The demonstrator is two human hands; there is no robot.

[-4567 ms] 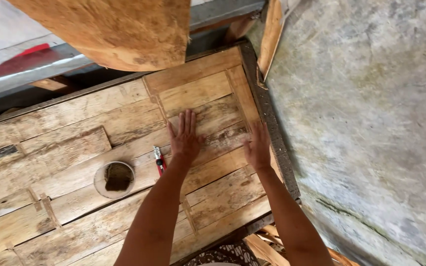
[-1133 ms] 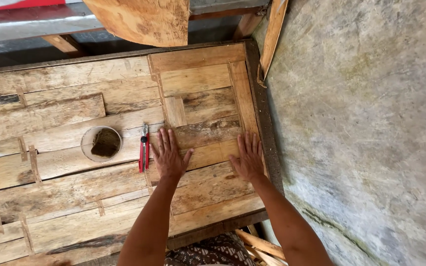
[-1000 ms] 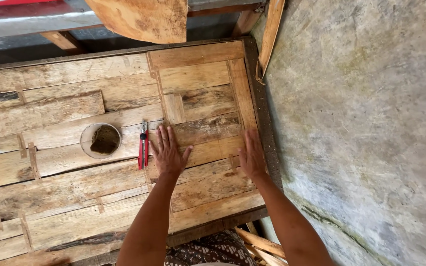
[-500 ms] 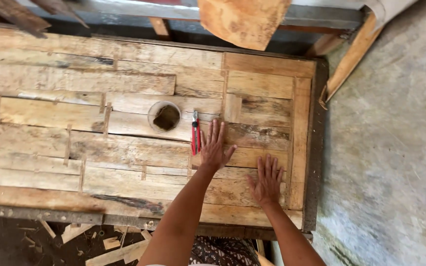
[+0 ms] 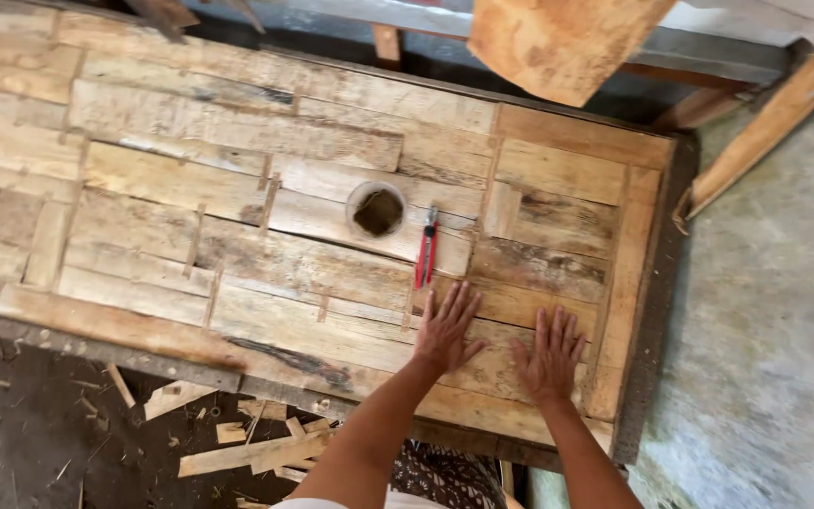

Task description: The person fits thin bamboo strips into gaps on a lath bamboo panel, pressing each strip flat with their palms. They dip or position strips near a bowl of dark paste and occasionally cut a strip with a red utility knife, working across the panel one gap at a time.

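Two hands flat & open, holding nothing: your left hand (image 5: 447, 330) and right hand (image 5: 548, 354) press the wood panel (image 5: 266, 245). Red cutter (image 5: 425, 250) lies just above left fingers; could nick you. Round hole (image 5: 378, 210) nearby. Panel edge close on right; lots of room left.

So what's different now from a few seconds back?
Mostly the view swung left, showing more of the plank panel and floor scraps. Both hands slid slightly towards the near edge. Left hand and right hand stay flat on the wood; red pliers and cup unmoved.
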